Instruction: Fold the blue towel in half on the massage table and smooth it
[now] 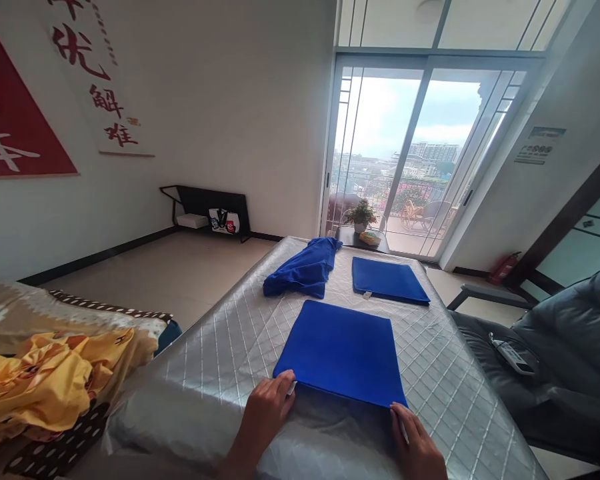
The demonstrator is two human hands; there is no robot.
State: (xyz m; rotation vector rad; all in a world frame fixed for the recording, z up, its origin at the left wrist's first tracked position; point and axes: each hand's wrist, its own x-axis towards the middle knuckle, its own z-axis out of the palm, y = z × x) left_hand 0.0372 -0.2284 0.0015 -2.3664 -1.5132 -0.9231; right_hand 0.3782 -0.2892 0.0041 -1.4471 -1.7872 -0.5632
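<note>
A flat, square blue cloth (343, 350) lies on the silver quilted mattress (230, 340) right in front of me. My left hand (267, 408) pinches its near left corner with closed fingers. My right hand (415, 443) grips the near right corner, fingers curled on the edge. Farther up the mattress lie a second flat blue cloth (387, 280) on the right and a crumpled blue cloth (304, 270) on the left.
A yellow and brown patterned blanket (55, 373) is heaped at the left. A dark grey massage chair (565, 360) with a remote (513, 353) stands at the right. Beyond the mattress are a small table with a plant (361, 217) and glass balcony doors (410, 153).
</note>
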